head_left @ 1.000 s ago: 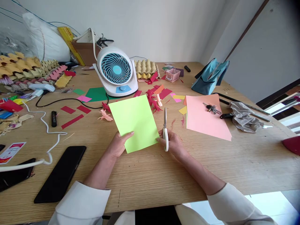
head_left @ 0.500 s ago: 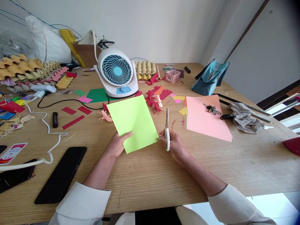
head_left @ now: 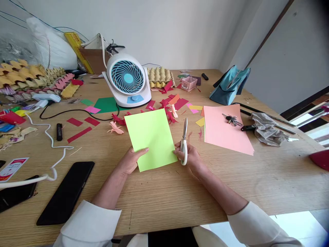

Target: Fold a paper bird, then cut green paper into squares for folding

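A lime-green sheet of paper [head_left: 151, 137] is held above the table in front of me. My left hand [head_left: 130, 161] grips its lower left side, thumb on top and fingers hidden beneath. In my right hand [head_left: 191, 157] are white-handled scissors [head_left: 184, 144], blades pointing away from me and apparently closed. The fingertips of that hand are at the sheet's lower right corner; whether they pinch it I cannot tell. Beyond the sheet lie red folded paper pieces [head_left: 164, 104] and a pale pink one [head_left: 115, 128].
A white fan heater [head_left: 128, 79] stands behind the sheet. Keys [head_left: 232, 120] lie on pink paper sheets [head_left: 226, 137] at right. A black phone [head_left: 66, 192] is near my left forearm. Red paper strips [head_left: 79, 134], a marker [head_left: 59, 132] and a white cable [head_left: 55, 147] lie left. A blue bag [head_left: 228, 89] stands back right.
The lime-green sheet has shifted slightly right and turned more upright, its top edge lower. My left hand moved a little with it. The scissors remain in my right hand, tilted slightly differently.
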Available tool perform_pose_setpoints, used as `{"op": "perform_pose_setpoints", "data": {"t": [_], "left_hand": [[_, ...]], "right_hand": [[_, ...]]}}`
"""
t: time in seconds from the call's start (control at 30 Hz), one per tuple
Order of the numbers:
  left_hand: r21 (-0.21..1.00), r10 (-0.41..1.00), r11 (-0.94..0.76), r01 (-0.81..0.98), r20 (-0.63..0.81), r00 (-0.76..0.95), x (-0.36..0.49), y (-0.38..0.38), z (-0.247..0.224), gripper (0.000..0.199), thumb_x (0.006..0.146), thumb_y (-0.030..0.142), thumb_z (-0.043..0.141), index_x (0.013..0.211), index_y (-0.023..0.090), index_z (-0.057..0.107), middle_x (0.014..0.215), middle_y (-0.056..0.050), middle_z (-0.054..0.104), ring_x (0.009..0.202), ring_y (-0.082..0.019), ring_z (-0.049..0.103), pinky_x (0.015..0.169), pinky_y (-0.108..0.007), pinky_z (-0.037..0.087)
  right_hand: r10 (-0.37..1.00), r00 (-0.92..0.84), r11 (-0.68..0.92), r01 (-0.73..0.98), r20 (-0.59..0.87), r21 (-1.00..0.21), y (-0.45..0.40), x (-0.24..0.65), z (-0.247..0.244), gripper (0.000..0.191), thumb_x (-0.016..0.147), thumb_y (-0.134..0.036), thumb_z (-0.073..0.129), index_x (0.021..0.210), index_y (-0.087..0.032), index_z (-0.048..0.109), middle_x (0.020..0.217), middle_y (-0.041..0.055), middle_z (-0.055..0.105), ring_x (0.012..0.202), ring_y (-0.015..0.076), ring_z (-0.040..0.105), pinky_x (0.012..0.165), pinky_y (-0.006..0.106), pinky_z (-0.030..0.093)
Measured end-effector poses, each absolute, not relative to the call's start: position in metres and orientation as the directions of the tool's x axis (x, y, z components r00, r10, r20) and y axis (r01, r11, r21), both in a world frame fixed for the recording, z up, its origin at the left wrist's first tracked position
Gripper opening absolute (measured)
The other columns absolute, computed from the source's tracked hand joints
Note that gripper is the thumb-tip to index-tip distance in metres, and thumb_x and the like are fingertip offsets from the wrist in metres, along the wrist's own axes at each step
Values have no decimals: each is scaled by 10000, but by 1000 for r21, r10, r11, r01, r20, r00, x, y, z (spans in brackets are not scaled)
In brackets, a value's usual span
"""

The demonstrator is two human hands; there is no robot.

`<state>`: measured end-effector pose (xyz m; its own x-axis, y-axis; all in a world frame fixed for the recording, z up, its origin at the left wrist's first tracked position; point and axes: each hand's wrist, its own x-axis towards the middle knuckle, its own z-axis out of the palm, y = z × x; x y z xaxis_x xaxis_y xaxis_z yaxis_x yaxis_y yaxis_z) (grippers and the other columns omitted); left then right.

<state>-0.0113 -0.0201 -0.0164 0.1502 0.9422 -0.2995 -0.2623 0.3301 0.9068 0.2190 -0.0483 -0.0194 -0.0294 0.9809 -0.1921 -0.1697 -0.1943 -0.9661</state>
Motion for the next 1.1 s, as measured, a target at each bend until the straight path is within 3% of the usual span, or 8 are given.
{"op": "perform_pose_setpoints", "data": {"t": [0.4,0.73,1.1], "left_hand": [[910,948,317,-268,-296,117,-17,-17,-19,570,563,315,899,1091,193,724,1197,-91,707,1216,-341,592,990,-440,525],[900,946,323,-294,-315,74,-15,-17,-12,680,494,300,925,1124,168,705,1198,-110,705,1215,-357,588,1009,-449,511],[909,960,279,-309,-273,62,-24,-11,-17,570,571,272,892,1104,172,719,1242,-102,683,1237,-325,577,1011,-380,526]], "right_hand": [[979,-73,-195,-107,-188,-975,-48,219,-18,381,626,-411,766,850,-190,552,666,-37,544,566,103,440,528,257,330],[987,-79,-140,-9,-139,-990,-46,220,-26,289,649,-337,728,848,-189,578,721,-29,552,607,111,468,572,267,365],[985,-118,-124,44,-129,-991,-47,220,-26,256,657,-308,707,856,-193,596,738,-17,581,639,128,497,592,268,384]]}}
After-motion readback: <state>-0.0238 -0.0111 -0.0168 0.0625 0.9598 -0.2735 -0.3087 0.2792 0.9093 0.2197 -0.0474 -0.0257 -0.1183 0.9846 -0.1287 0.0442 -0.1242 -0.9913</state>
